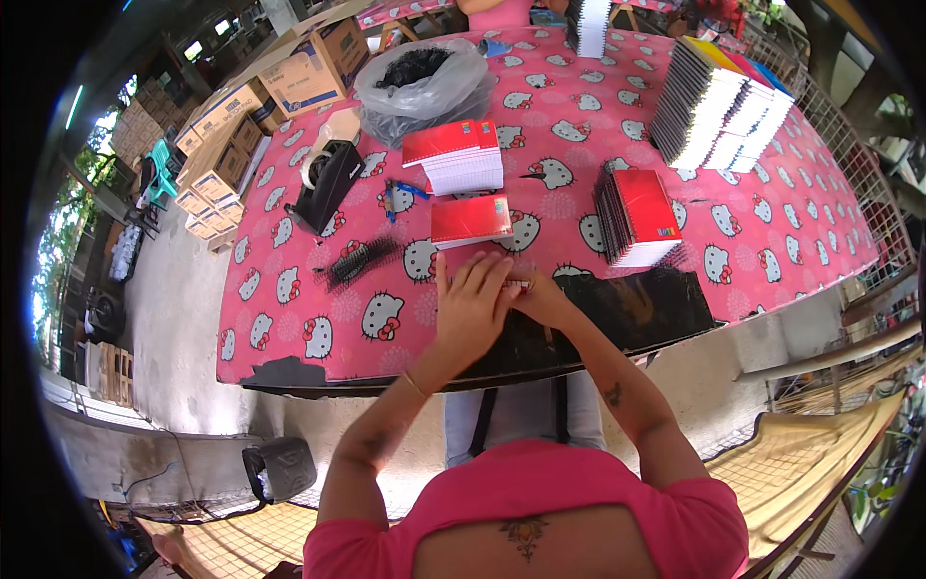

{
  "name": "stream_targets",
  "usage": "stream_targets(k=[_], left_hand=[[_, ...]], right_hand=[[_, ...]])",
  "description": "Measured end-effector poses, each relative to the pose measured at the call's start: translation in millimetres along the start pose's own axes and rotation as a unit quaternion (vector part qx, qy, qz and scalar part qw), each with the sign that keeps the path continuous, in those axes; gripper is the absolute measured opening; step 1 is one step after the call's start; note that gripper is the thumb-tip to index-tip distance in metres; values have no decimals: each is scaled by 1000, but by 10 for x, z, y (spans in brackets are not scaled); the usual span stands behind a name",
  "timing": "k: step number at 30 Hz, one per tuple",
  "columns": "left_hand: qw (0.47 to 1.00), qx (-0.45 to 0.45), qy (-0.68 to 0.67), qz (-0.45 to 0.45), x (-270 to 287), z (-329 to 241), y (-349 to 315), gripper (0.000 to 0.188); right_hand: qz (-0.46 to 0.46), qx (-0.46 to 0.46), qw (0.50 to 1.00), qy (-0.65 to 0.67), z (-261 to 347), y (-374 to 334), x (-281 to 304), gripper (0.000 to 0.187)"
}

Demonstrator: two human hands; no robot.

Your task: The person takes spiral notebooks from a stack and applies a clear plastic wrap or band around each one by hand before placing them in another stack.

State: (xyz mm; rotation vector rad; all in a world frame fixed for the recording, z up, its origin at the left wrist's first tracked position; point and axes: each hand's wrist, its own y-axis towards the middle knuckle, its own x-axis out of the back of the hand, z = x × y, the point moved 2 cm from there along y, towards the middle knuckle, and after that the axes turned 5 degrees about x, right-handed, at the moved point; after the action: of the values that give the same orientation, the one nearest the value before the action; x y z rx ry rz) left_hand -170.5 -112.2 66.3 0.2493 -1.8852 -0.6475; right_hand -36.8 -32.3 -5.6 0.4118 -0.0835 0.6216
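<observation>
At the table's near edge my left hand lies over a small notebook, its fingers close together and bent over the top. My right hand grips the same notebook from the right; only a narrow pale and red edge shows, the rest hidden under my hands. Just beyond them is a red-covered notebook stack. Behind it stands a taller pile of red notebooks with white page edges. To the right, wire-bound red notebooks form another stack.
A black tape dispenser, blue pens and black wire binding pieces lie left. Behind stands a clear plastic bag with black contents. Tall notebook stacks stand far right. Cardboard boxes line the left; another person is opposite.
</observation>
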Motion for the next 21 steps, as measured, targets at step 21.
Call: stream_targets(k=[21], left_hand=[[995, -19, -93, 16, 12, 58, 89, 22]], right_hand=[[-6, 41, 994, -97, 520, -30, 504, 13]])
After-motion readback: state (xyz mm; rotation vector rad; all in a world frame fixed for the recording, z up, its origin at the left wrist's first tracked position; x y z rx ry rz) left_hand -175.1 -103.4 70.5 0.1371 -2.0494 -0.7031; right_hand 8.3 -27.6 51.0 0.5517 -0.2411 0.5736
